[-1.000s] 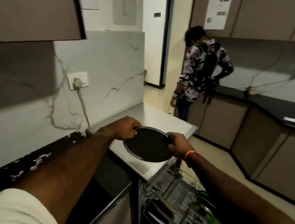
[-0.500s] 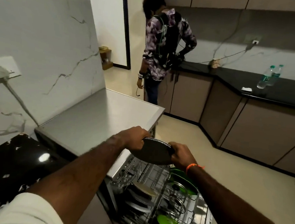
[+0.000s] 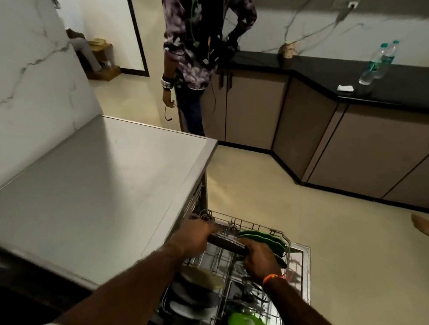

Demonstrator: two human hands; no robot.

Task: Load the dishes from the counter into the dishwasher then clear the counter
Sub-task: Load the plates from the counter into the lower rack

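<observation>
My left hand (image 3: 196,236) and right hand (image 3: 256,259) grip the plate (image 3: 227,243), now lowered from the counter (image 3: 89,182) seemingly into the rack (image 3: 250,277).

The wall (image 3: 22,62) on the left is white stone with thin grey lines running through it. A flat grey counter top (image 3: 89,182) sits against it. The floor (image 3: 270,193) is pale yellow and smooth. Across the room, brown cupboards (image 3: 365,144) stand under a long black counter (image 3: 320,70) that bends round a corner. Two water bottles (image 3: 376,62) stand on it, close together, near a small white thing (image 3: 345,88). A person in a purple patterned shirt (image 3: 201,31) stands by the cupboards. A small wooden shelf (image 3: 100,59) sits beside a dark door frame (image 3: 137,28).
</observation>
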